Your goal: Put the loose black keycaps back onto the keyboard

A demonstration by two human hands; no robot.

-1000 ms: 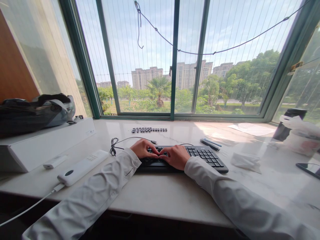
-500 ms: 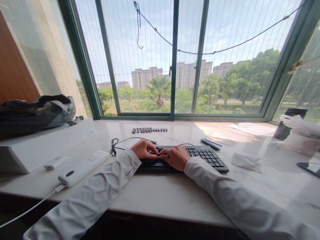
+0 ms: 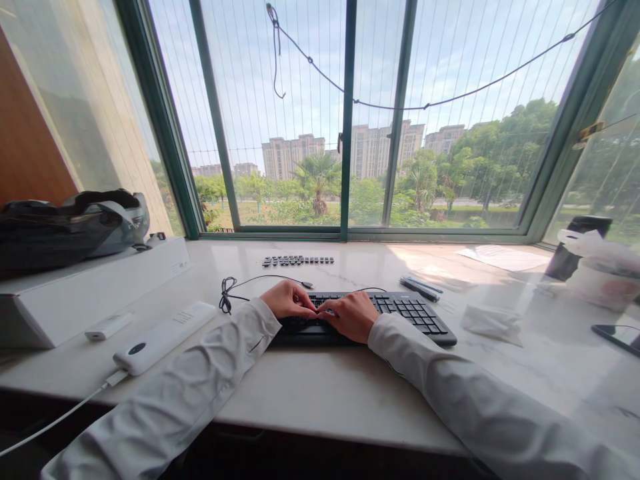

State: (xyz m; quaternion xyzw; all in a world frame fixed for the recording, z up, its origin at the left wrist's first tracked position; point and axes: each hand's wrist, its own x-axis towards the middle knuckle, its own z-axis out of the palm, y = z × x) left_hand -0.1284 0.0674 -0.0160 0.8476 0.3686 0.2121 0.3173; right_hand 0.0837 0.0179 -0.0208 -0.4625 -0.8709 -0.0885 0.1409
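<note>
A black keyboard (image 3: 413, 315) lies on the white marbled table in front of me. My left hand (image 3: 287, 300) is over its left part, thumb and fingers pinched together. From the right, my right hand (image 3: 353, 315) meets it there, its fingertips closed and close to the left fingertips. Whatever is between the fingertips is too small to make out. Behind the keyboard, loose keycaps (image 3: 299, 261) stand in rows. A black cable (image 3: 227, 293) with a USB plug lies behind my left hand.
On the left are a white power bank (image 3: 165, 337), a small white device (image 3: 109, 327) and a white box (image 3: 100, 287) under a black bag (image 3: 75, 227). On the right are pens (image 3: 420, 288), a crumpled clear wrapper (image 3: 491, 322), a phone (image 3: 620, 337) and a plastic-wrapped tub (image 3: 603, 280).
Both hands stay over the same part of the keyboard. The left fingers have drawn slightly closer together, and the view has shifted a little.
</note>
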